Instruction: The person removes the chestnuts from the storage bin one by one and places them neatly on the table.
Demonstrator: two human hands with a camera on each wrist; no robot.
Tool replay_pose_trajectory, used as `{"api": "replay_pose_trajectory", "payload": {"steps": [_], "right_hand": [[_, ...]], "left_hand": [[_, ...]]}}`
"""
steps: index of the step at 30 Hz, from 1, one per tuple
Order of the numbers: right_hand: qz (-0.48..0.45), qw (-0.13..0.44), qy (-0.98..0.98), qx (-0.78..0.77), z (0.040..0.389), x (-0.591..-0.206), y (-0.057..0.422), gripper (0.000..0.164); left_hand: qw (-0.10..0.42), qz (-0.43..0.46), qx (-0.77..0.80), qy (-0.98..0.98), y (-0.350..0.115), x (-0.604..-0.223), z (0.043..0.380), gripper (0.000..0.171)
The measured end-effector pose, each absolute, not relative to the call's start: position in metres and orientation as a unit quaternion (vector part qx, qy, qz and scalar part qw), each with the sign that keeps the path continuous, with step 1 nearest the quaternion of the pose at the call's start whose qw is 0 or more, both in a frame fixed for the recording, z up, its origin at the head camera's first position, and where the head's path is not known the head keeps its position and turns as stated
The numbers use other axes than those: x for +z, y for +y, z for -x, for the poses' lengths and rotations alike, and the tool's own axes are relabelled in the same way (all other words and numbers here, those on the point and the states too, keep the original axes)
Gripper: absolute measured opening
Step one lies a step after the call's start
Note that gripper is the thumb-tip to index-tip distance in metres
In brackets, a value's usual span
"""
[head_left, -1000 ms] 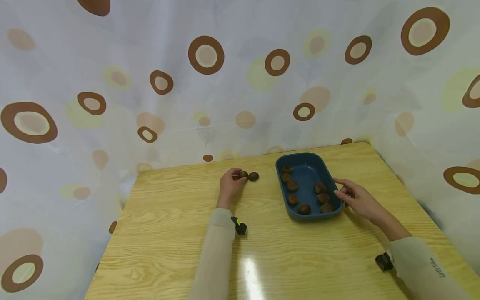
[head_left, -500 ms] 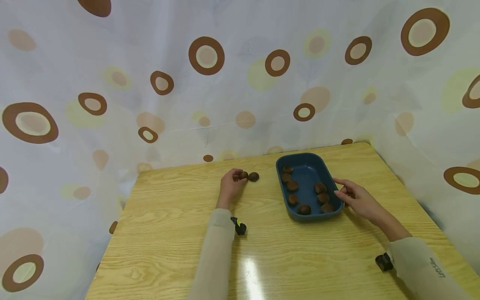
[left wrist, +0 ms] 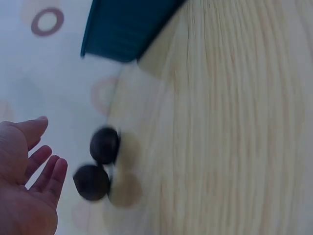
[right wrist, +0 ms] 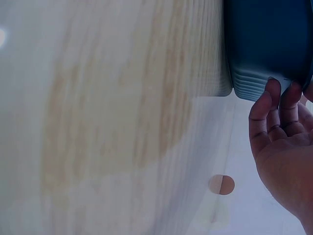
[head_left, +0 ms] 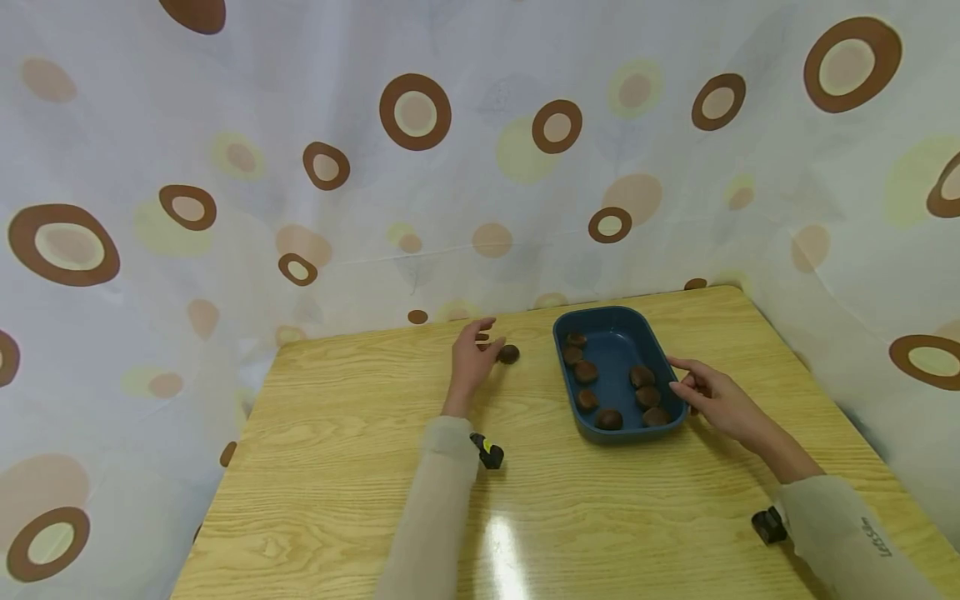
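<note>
On the table sit two dark brown chestnuts, side by side: the nearer-to-tray chestnut [left wrist: 105, 145] and its neighbour [left wrist: 92, 182]. My left hand [head_left: 472, 358] is beside them, fingers spread and nothing in its grasp; in the left wrist view a gap separates its fingertips from both. The head view shows one chestnut [head_left: 508, 354], the other being hidden behind that hand. To the right stands a deep blue tray [head_left: 612, 354] with several chestnuts along its sides. My right hand [head_left: 712, 398] holds the tray's right side, thumb at the rim and fingers [right wrist: 261, 110] curled against the outer wall.
A wood-grain table [head_left: 337, 450] carries everything. Behind it and at both sides hangs a white curtain [head_left: 480, 183] with brown ring patterns. Small black devices are worn at the left cuff [head_left: 450, 435] and the right cuff [head_left: 798, 500].
Half a second ago my left fingers were around the left chestnut; now they have opened and moved slightly up and right. My right hand and the tray have stayed in place.
</note>
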State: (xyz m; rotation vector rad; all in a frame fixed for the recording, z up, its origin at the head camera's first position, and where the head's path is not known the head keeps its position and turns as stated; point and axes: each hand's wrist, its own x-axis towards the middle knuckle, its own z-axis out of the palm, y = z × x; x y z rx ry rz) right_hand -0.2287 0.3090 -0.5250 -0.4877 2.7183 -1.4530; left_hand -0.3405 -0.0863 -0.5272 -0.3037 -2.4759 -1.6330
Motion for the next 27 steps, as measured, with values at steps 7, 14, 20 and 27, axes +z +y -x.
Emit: {"api": "replay_pose_trajectory", "payload": {"steps": [7,14,20,27], "right_hand": [[0.152,0.013,0.873,-0.463,0.228,-0.525,0.310,0.053],[0.150,0.015,0.872,-0.466,0.230,-0.525,0.309,0.053],[0.155,0.009,0.871,-0.467,0.231,-0.527,0.310,0.052],[0.151,0.004,0.876,-0.458,0.231,-0.526,0.310,0.050]], "left_hand": [[0.055,0.164,-0.576,-0.799,-0.038,-0.516,0.332,0.041],[-0.007,0.187,-0.608,-0.772,0.014,-0.501,0.314,0.043],[-0.061,0.197,-0.571,-0.795,0.053,-0.499,0.301,0.044],[-0.121,0.146,-0.559,-0.807,0.088,-0.500,0.289,0.046]]}}
